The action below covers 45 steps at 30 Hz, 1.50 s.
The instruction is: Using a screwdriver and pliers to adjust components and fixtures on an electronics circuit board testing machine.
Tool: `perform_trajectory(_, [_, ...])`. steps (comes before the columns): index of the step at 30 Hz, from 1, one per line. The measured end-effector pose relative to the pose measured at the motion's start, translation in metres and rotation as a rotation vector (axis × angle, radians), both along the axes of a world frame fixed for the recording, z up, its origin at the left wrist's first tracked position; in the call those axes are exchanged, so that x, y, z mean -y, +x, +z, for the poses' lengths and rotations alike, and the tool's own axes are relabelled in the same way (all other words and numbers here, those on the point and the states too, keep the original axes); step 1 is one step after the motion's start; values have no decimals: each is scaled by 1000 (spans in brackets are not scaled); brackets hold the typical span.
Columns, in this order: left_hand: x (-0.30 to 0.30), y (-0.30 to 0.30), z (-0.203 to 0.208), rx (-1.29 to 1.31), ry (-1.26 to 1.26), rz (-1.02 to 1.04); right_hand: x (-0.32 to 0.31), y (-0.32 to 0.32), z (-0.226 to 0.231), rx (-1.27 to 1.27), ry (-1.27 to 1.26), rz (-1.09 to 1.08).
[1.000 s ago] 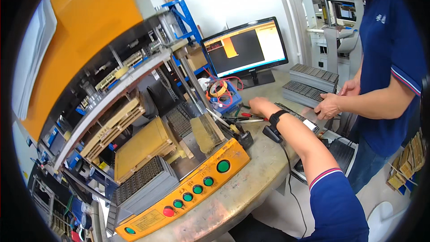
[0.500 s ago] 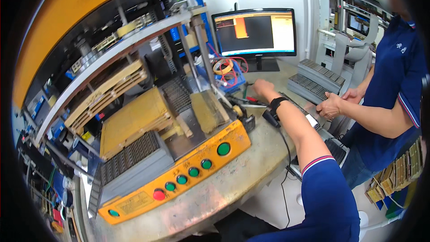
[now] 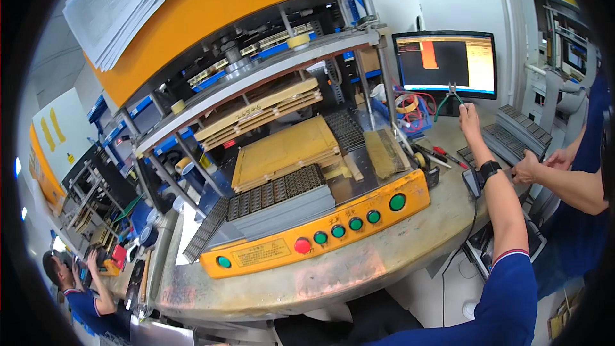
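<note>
My right hand (image 3: 469,122) is closed around one handle of a pair of green-handled pliers (image 3: 453,91). Their jaws point up in front of the monitor (image 3: 444,64), and the other handle spreads out to the left. On the bench below lie a red-handled tool (image 3: 448,156) and other thin hand tools. A black handheld device (image 3: 472,183) with a cable is beside my right wrist. My left hand is out of view.
An orange press (image 3: 307,234) with green buttons and one red button stands on the bench (image 3: 269,291). Yellow boards (image 3: 288,154) and dark grid panels (image 3: 275,191) lie in it. At right, a co-worker's hands (image 3: 528,166) are by stacked grey panels (image 3: 512,144).
My right hand has lifted off the bench with the pliers, which now stand raised before the monitor. The view has swung left, showing another person at far left.
</note>
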State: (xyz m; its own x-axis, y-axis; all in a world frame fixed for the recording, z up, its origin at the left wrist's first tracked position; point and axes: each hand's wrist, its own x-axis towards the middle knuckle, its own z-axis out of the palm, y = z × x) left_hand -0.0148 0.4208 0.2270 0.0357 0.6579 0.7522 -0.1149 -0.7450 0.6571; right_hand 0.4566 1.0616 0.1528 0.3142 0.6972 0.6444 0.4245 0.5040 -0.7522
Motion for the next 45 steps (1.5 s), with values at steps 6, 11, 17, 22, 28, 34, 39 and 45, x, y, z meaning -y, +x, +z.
perform_trajectory(6, [-33,-34,-25,-41,-387,286,119,-60,38,-206,-164,473])
perform_trajectory(11, [-79,-51,-53,-267,-566,618,179,-111,25,-316,-360,729])
perform_trajectory(17, [-132,-22,-51,-203,-781,-48,265,-185,49,-229,-441,982])
perform_trajectory(22, [-193,47,-25,-82,-592,0,317,-230,49,-84,-491,1119])
perform_trajectory(28, [-212,60,-14,-74,-730,-328,348,-256,68,412,-342,1107])
perform_trajectory(34, [-215,60,-29,-178,-379,-101,345,-277,91,314,-628,1426])
perform_trajectory(39, [-188,5,-17,-367,-647,-136,314,-272,110,381,-561,1079])
perform_trajectory(45, [-142,-79,-98,-807,-301,632,215,-276,118,884,-237,591])
